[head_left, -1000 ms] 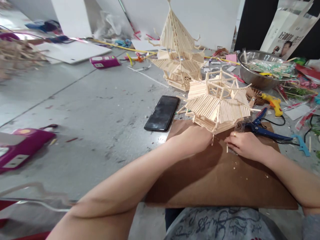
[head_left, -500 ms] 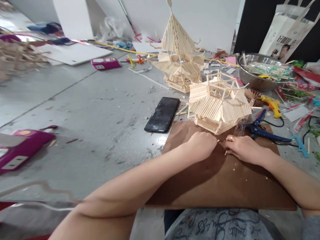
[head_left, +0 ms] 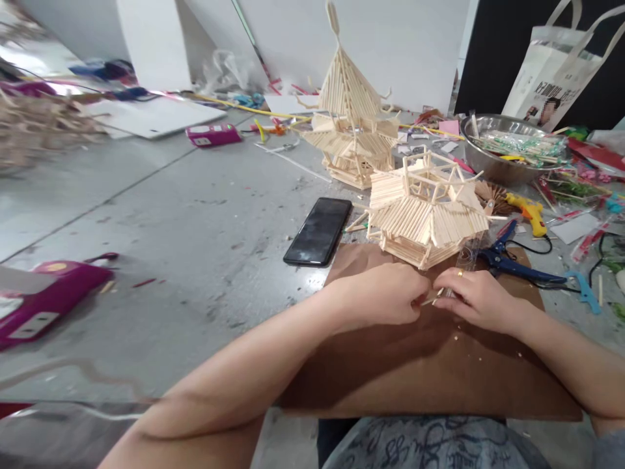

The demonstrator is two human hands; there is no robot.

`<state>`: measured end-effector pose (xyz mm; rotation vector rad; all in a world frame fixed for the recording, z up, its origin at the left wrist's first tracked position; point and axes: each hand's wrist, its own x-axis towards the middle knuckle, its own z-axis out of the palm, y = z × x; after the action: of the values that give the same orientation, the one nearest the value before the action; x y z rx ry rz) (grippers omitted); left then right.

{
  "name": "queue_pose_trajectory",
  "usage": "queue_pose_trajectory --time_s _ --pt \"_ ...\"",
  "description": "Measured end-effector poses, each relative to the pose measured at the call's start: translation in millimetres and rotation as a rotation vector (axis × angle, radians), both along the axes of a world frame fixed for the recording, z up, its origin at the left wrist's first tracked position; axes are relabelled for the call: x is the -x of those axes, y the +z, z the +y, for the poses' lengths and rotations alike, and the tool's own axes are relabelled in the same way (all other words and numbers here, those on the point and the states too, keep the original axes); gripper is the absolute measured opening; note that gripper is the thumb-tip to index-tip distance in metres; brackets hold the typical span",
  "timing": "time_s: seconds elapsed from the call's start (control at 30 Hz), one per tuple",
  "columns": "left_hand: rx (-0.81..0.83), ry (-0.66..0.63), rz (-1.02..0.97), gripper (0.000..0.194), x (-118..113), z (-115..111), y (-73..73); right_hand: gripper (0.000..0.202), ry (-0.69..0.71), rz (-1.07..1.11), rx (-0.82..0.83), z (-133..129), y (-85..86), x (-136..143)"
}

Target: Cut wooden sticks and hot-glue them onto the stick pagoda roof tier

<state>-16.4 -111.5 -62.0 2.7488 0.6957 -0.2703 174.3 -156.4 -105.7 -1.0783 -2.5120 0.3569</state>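
Sticks (head_left: 430, 301) part-hid by L hand (head_left: 401, 293), R hand (head_left: 476, 298).

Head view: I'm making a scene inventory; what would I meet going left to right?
Near purple power strip, far purple power strip, black smartphone, left hand, right hand, yellow glue gun, light-blue plastic piece.

Grey shirt (head_left: 390, 446), dark cursive lettering (head_left: 424, 436) across front. Short grey sleeve (head_left: 608, 451), right side. Gold-coloured ring (head_left: 459, 273) on right hand (head_left: 481, 298). Dark trousers (head_left: 334, 431) beside shirt hem.
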Motion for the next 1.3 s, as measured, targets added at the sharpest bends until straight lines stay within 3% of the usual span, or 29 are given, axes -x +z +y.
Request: queue_pose_trajectory --time_s 0.17,0.4,0.47,0.57,0.67,0.83,1.03,1.2,1.3 --pt "-0.069 0.022 -0.168 0.011 5 -3 18.0 0.012 0.032 0.160 -0.124 -6 20.9 8" --pt "-0.196 0.011 -0.466 0.012 4 7 67.0 0.012 0.009 0.341 -0.105 6 79.5 3" --pt "-0.262 0.040 -0.544 0.013 1 16 78.4 0.015 -0.030 0.335 -0.190 15 93.7 1" --pt "-0.367 0.175 -0.676 0.013 -1 38 87.9 0.017 -0.092 0.279 -0.475 36 106.5 -2" --pt "-0.362 0.404 -0.832 0.013 1 66 88.9 0.018 -0.188 0.205 -0.636 66 110.9 -7" --pt "-0.157 0.703 -0.830 0.017 6 98 80.5 0.022 -0.256 0.122 -0.560 110 111.9 -11" --pt "-0.003 0.714 -0.708 0.023 -5 118 71.5 0.024 -0.189 -0.043 -0.451 132 113.7 -4" --pt "0.070 0.812 -0.684 0.027 -12 134 70.3 0.024 -0.203 -0.080 -0.513 142 107.6 -4" --pt "0.114 0.808 -0.666 0.029 -15 139 71.9 0.026 -0.197 -0.115 -0.538 145 104.2 -5"
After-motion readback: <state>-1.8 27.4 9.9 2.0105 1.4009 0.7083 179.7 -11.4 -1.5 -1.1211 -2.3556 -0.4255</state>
